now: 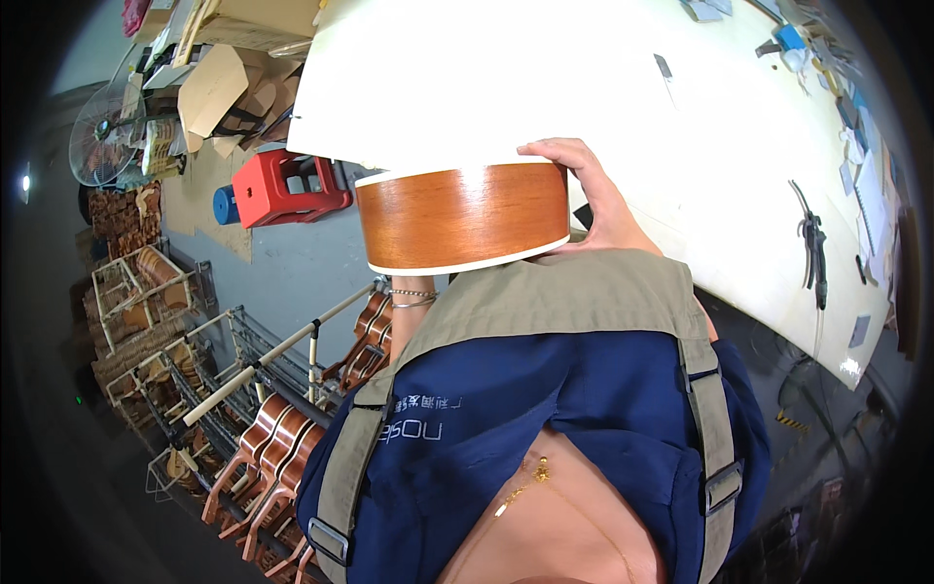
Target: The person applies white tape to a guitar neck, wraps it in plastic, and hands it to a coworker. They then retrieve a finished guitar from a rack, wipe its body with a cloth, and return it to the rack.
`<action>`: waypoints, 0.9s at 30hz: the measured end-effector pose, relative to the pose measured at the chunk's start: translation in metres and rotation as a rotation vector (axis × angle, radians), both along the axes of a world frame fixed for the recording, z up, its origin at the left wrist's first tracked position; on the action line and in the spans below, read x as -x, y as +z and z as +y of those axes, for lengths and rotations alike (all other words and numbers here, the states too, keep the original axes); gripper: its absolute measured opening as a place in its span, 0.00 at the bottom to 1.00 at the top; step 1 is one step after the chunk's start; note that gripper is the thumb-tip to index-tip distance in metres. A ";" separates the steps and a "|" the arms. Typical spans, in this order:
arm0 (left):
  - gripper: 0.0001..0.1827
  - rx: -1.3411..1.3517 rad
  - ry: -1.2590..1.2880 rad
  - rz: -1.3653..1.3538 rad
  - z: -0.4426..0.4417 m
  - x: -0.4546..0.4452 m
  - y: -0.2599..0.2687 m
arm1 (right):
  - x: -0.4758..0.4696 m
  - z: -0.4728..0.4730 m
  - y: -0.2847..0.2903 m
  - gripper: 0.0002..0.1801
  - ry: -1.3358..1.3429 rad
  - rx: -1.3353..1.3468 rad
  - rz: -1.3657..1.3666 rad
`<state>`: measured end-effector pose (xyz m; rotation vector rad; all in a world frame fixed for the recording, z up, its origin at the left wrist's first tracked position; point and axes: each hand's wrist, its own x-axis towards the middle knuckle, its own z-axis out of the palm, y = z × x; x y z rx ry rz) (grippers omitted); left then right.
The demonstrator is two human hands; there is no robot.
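The glossy brown wooden body of a guitar or ukulele (467, 215) is held up edge-on before my apron, with pale binding along both rims. My right hand (602, 193) grips its right end, the fingers over the far rim and the palm by the near side. Below the left part of the body shows my left wrist (414, 292) with bracelets; the hand itself is hidden behind the wood, so its hold cannot be seen. A white-topped worktable (474, 80) lies beyond the instrument. The instrument's front, back and any neck are out of sight.
An air blow gun with a hose (816, 248) and a small flat tool (662, 67) lie on the table. To the left are a red plastic stool (281, 191), a fan (103, 130), cardboard (213, 86) and a pipe rack (292, 332) near several wooden instruments (281, 442).
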<state>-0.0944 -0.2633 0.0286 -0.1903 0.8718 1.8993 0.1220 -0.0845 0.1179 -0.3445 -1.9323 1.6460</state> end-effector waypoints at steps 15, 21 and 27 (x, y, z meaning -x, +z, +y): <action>0.27 0.226 -0.054 0.314 -0.013 0.002 0.002 | 0.017 -0.032 -0.007 0.46 -0.170 0.049 0.019; 0.50 0.002 -0.535 1.693 0.022 0.028 0.095 | -0.004 -0.050 -0.037 0.45 -0.309 0.116 -0.098; 0.43 -0.232 -1.049 1.844 0.094 -0.012 0.114 | -0.039 -0.056 -0.022 0.41 -0.412 0.100 -0.221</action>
